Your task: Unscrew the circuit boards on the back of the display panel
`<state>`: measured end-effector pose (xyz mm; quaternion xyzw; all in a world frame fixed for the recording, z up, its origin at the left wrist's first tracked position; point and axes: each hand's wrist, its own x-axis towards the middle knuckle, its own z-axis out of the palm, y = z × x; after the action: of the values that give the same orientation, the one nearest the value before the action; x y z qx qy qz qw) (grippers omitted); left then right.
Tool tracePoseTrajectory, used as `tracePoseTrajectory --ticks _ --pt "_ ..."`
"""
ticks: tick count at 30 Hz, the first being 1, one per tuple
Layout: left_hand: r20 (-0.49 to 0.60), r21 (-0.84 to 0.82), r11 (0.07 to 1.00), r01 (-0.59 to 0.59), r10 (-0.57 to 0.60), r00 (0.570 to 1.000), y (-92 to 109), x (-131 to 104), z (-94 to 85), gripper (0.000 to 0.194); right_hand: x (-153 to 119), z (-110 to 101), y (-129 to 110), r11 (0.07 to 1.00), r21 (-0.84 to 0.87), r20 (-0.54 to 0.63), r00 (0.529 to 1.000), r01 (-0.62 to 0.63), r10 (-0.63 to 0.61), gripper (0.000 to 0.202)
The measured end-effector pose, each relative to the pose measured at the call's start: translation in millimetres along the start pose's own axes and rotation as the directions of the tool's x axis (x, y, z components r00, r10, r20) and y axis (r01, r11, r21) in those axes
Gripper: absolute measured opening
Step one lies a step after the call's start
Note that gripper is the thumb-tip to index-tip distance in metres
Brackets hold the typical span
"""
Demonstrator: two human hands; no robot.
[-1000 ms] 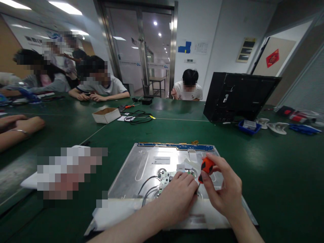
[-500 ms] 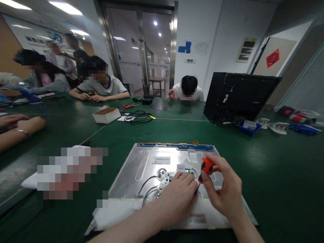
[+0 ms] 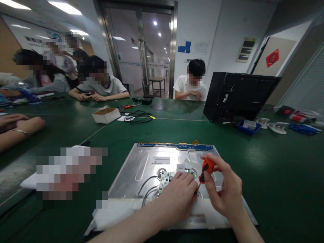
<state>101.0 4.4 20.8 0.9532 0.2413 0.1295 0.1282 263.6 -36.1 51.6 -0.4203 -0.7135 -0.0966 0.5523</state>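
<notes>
My right hand [image 3: 226,189] holds a small screwdriver [image 3: 208,166] with an orange and black handle between thumb and fingers. Its thin shaft slants down toward the fingertips of my left hand [image 3: 179,192], which hide the tip. My left hand lies palm down over a green circuit board [image 3: 165,178], fingers curled together; what is under them is hidden. Beneath both hands a silver display panel [image 3: 144,158] lies back up, with a blue board strip [image 3: 162,145] along its far edge. Black cables [image 3: 144,184] run from the circuit board's left side.
A black monitor [image 3: 243,96] stands at the back right beside a blue tray [image 3: 249,127]. An open white box [image 3: 106,115] and a black cable coil [image 3: 139,117] sit farther back. Other people sit around the green table [image 3: 278,168]; a co-worker's hands [image 3: 22,126] rest at the left.
The screwdriver handle has turned slightly in my right hand's fingers. My left hand has stayed in place. The person across the table has raised their head.
</notes>
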Motion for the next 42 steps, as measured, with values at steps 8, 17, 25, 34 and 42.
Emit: tracePoseTrajectory --ticks 8,17,25,34,42 --pt "-0.043 0.025 1.000 -0.010 0.011 0.999 -2.8 -0.7 7.2 0.020 4.3 1.3 -0.4 0.999 -0.015 -0.044 0.998 0.052 -0.053 0.038" --pt "-0.021 0.041 0.999 0.004 -0.003 1.000 -0.2 -0.1 3.1 0.011 -0.2 -1.3 -0.9 0.999 0.016 0.018 0.999 0.030 -0.031 0.046" --pt "-0.030 0.059 0.998 -0.007 0.008 1.000 -3.2 -0.7 7.3 0.017 2.9 1.1 -0.9 0.998 0.021 -0.027 0.998 0.057 -0.056 0.042" --pt "-0.002 0.048 0.999 0.005 -0.005 1.000 -2.0 1.3 5.2 0.011 2.2 -0.5 -1.3 0.999 0.025 -0.001 0.999 0.035 -0.035 0.048" --pt "-0.011 -0.002 1.000 0.009 -0.009 1.000 -2.2 0.6 3.3 0.024 6.6 1.5 -1.1 0.999 -0.009 -0.030 0.999 0.032 -0.033 0.040"
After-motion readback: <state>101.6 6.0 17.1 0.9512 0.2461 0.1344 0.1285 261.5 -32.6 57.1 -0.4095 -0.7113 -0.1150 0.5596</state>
